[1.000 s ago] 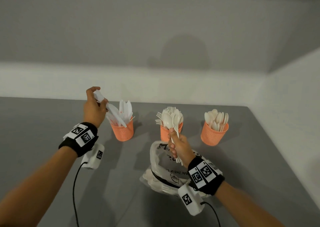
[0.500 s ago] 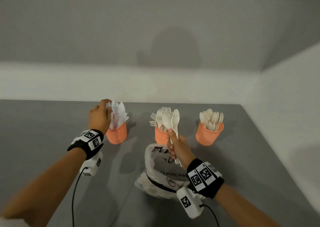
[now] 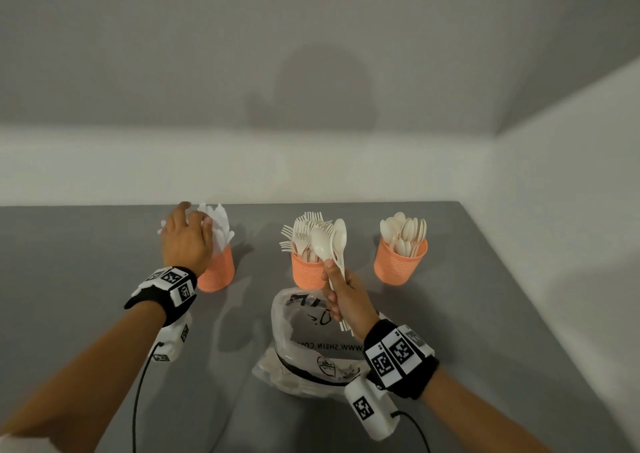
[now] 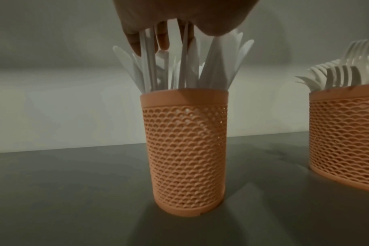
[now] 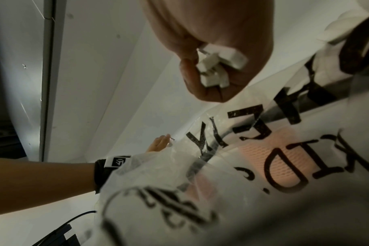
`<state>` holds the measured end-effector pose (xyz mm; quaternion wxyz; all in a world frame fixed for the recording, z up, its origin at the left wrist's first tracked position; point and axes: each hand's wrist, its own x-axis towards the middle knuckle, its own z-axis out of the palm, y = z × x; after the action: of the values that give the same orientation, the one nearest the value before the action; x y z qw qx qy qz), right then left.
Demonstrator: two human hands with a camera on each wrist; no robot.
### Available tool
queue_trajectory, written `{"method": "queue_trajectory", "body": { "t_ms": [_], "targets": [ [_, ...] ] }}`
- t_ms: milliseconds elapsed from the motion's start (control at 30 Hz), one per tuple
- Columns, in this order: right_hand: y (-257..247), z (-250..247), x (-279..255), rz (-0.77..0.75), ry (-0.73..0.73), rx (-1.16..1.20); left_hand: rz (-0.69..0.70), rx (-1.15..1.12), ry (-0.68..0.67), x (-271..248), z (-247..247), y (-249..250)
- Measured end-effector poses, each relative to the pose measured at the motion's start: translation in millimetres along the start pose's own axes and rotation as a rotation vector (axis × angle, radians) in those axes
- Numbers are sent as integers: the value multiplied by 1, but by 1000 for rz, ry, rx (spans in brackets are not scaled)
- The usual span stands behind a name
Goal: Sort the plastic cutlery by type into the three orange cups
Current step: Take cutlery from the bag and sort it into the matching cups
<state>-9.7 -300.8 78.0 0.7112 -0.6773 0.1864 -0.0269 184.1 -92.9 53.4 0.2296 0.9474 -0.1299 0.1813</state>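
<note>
The left hand (image 3: 187, 241) hovered with spread fingers over the knives (image 4: 192, 66) in the cup (image 4: 185, 149) beneath it. The right hand (image 3: 348, 300) gripped a bunch of spoons (image 3: 329, 241); these probably belonged in the spoon cup (image 3: 400, 262) to its right, lowered handles first.

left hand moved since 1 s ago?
Yes. The left hand went from left of the knife cup to over its knives, fingers spread.

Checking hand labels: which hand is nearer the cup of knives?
Left. The left hand is over the cup of knives, fingers among them; the right hand holds spoons by the middle cup.
</note>
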Motion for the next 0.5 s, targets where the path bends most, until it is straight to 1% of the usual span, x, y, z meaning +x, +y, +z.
{"method": "queue_trajectory", "body": {
  "t_ms": [67, 200, 233, 333, 500],
  "targets": [
    [0, -1, 0, -7, -1, 7, 53, -17, -36, 1, 1, 1],
    [0, -2, 0, 0, 4, 17, 122, 110, -185, 8, 2, 0],
    [0, -2, 1, -1, 7, 24, 129, 114, -189, 9, 1, 0],
    [2, -4, 1, -12, 0, 60, 96, 98, -105, 12, 0, 3],
    [3, -6, 0, -23, -19, 63, 31, 78, -77, 9, 0, 6]
  ]
}}
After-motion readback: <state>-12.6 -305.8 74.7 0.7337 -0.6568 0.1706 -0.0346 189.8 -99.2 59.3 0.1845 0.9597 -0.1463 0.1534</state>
